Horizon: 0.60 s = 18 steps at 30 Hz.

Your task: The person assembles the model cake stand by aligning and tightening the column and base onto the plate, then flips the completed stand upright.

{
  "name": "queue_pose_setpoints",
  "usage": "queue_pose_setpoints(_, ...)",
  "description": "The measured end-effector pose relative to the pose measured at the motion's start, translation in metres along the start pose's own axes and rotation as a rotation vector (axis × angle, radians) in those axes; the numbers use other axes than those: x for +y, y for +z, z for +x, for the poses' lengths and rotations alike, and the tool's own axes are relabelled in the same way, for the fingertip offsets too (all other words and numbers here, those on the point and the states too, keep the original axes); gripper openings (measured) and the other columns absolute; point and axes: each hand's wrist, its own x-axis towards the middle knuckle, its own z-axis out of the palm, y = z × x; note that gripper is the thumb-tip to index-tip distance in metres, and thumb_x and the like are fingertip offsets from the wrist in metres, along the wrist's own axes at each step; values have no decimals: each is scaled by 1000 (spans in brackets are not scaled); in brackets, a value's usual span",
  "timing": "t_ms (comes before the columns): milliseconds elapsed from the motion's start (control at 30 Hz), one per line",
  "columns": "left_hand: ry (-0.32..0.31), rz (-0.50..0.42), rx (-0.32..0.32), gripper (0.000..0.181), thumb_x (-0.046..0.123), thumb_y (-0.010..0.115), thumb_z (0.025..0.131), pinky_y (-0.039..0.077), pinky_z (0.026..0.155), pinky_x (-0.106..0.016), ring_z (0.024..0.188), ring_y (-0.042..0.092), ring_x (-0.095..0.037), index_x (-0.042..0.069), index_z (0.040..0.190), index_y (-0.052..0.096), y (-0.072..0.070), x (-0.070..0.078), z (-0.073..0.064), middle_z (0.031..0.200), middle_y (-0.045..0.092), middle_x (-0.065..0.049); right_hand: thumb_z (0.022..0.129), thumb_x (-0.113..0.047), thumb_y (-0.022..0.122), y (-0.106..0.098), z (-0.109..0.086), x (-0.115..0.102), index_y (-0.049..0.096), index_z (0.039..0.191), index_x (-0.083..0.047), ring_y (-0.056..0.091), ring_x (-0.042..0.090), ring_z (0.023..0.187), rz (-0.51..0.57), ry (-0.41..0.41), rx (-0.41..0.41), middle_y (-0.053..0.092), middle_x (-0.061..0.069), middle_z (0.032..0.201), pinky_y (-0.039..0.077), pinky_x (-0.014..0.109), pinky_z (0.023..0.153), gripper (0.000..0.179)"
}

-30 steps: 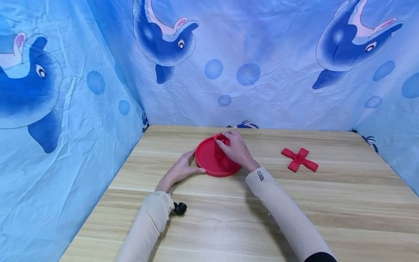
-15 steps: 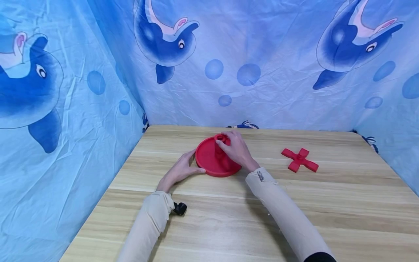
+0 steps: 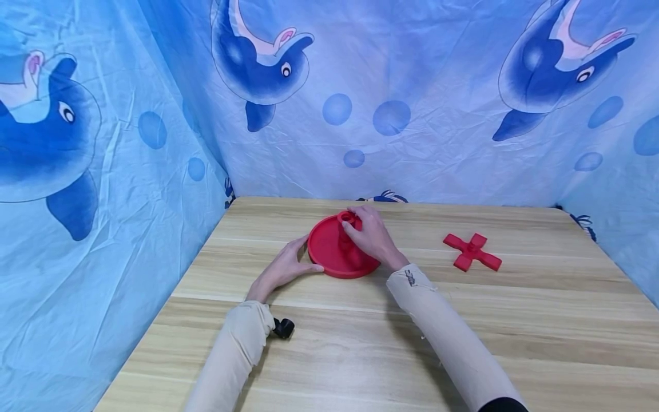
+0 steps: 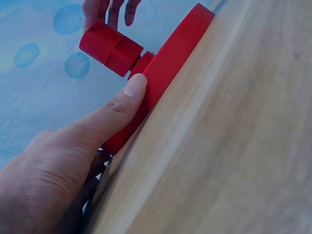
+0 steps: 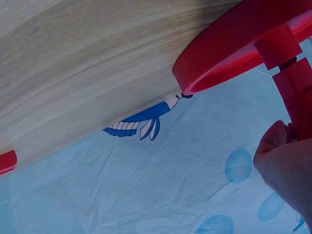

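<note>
A shallow round red dish [image 3: 325, 245] with a raised rim lies on the table. My left hand [image 3: 282, 268] grips its near left edge, the thumb [image 4: 135, 87] on the outer side of the rim and the other fingers round the far side. From the dish's middle rises a short red post [image 5: 278, 46]. A red hollow cylinder [image 4: 111, 48] stands over this post, and a narrow gap shows between the two in both wrist views. My right hand [image 3: 374, 236] holds the cylinder near its open top, thumb in front and fingers behind.
To the right on the wooden table [image 3: 329, 355] lies a red four-armed cross piece [image 3: 471, 250] with a small central knob. A black device [image 3: 284, 328] sits at the left wrist. Blue dolphin-print cloth [image 3: 391, 166] hangs behind the table and at both sides.
</note>
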Motion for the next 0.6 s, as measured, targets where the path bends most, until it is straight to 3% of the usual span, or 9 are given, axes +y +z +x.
queue_pose_setpoints(300,3,-4,2,105,55,86,81,24,123,-52,151,31,-25,14,163,35,1,0,1,161,41,-5,99,-30,72,1,1,0,55,145,-3,45,32,133,-16,63,5,53,15,141,52,50,103,56)
queue_pose_setpoints(600,-25,7,7,106,57,85,81,26,122,-51,150,32,-27,12,162,35,1,2,0,161,40,-7,100,-22,69,0,0,-1,54,148,-2,47,31,131,-18,22,-8,56,16,138,54,47,100,54)
